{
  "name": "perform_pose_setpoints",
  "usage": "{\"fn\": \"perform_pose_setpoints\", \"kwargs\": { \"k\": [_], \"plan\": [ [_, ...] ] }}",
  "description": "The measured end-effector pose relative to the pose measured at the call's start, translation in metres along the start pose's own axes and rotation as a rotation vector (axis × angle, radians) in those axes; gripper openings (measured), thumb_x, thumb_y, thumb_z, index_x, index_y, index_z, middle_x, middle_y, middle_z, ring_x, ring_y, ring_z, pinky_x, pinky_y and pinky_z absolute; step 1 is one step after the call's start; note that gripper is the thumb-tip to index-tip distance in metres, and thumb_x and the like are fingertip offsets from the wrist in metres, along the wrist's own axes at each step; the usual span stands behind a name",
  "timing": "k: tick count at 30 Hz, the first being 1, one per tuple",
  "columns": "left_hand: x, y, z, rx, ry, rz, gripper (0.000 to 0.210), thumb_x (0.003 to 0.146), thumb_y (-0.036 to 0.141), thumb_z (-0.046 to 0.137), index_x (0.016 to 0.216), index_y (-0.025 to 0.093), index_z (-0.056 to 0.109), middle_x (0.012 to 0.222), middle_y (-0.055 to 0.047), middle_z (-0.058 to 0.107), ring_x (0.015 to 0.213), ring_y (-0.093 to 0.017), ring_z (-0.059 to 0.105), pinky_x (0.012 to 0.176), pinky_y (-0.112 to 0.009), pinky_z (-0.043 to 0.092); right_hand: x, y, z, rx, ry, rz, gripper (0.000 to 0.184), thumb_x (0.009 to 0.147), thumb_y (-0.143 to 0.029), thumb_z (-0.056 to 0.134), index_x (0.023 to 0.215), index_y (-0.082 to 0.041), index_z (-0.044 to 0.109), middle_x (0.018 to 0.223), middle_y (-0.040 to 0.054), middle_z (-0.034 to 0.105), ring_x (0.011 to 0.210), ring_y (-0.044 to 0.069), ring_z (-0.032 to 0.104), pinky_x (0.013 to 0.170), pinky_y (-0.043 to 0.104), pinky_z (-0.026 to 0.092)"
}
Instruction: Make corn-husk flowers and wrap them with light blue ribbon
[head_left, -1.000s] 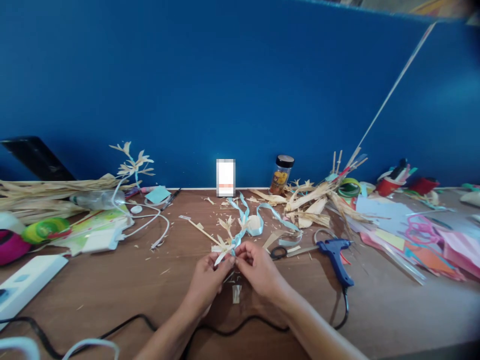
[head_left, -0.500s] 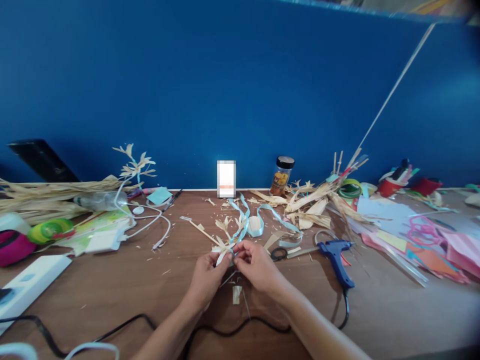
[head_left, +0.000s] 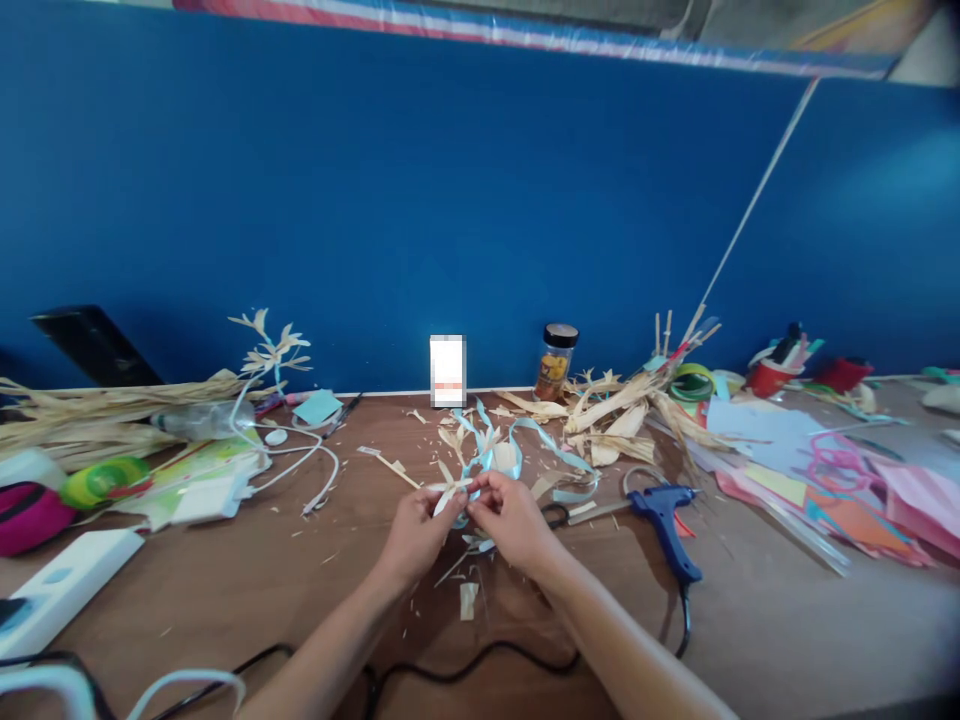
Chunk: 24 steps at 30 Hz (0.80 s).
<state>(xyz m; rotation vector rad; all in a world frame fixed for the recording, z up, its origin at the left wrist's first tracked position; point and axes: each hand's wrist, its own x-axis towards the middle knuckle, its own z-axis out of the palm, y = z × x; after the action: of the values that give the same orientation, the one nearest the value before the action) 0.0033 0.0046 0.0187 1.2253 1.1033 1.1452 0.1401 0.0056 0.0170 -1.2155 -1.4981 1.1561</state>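
Close together over the middle of the table, my hands work on a pale flower of dried husk petals. My left hand pinches it between thumb and fingers. My right hand is closed at the flower's base, its fingertips touching the left ones; light blue ribbon shows there, but the exact grip is hidden. Loops of light blue ribbon lie just beyond, with more husk petals among them. A thin stick lies left of the flower. Small husk scraps are scattered below my hands.
A blue glue gun stands at right, its black cable crossing the front. Dried husks and a lidded jar are behind. At left are a power strip, white charger and husk flower stem.
The camera view has tilted up a little. My hands stay together on the husk flower, which has turned slightly, and more scraps show beneath my right hand.
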Motion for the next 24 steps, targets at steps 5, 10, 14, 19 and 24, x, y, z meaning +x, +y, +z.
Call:
{"fn": "perform_pose_setpoints", "kwargs": {
  "k": [5,10,14,19,24],
  "plan": [
    [0.008,-0.017,-0.002,-0.076,0.124,0.011,0.022,0.066,0.034,0.063,0.066,0.013,0.061,0.040,0.008,0.039,0.037,-0.005,0.029,0.037,-0.017,0.023,0.008,0.005,0.000,0.303,0.073,0.149,0.019,0.066,-0.024,0.059,0.083,-0.017,0.055,0.061,-0.0028,0.057,0.055,0.012,0.057,0.053,0.022,0.043],
    [0.007,-0.024,-0.007,-0.153,0.170,-0.029,0.022,0.065,0.035,0.065,0.068,0.014,0.059,0.042,0.009,0.038,0.036,-0.003,0.026,0.036,-0.016,0.022,0.007,0.008,0.001,0.311,0.097,0.170,0.017,0.068,-0.026,0.057,0.081,-0.016,0.055,0.062,-0.0021,0.059,0.057,0.011,0.057,0.055,0.022,0.044],
    [0.006,-0.019,-0.008,-0.178,0.143,-0.044,0.022,0.065,0.035,0.065,0.067,0.014,0.058,0.044,0.009,0.039,0.036,-0.003,0.027,0.036,-0.016,0.023,0.002,0.006,0.007,0.245,0.009,0.163,0.015,0.070,-0.029,0.056,0.078,-0.017,0.058,0.064,-0.0011,0.060,0.056,0.011,0.056,0.053,0.022,0.043],
    [0.003,-0.015,-0.008,-0.136,0.110,-0.054,0.023,0.065,0.036,0.064,0.063,0.014,0.056,0.041,0.009,0.036,0.035,-0.003,0.027,0.036,-0.016,0.021,0.001,0.004,0.013,0.198,-0.054,0.156,0.013,0.069,-0.026,0.057,0.077,-0.017,0.056,0.061,-0.0021,0.058,0.054,0.011,0.055,0.052,0.022,0.042],
    [0.003,-0.016,-0.009,-0.124,0.075,-0.056,0.025,0.066,0.036,0.064,0.060,0.014,0.057,0.041,0.008,0.036,0.036,-0.003,0.024,0.035,-0.017,0.019,0.002,0.009,0.010,0.129,-0.065,0.060,0.007,0.070,-0.023,0.056,0.073,-0.016,0.056,0.057,-0.0034,0.053,0.051,0.009,0.049,0.051,0.020,0.039]
  ]
}}
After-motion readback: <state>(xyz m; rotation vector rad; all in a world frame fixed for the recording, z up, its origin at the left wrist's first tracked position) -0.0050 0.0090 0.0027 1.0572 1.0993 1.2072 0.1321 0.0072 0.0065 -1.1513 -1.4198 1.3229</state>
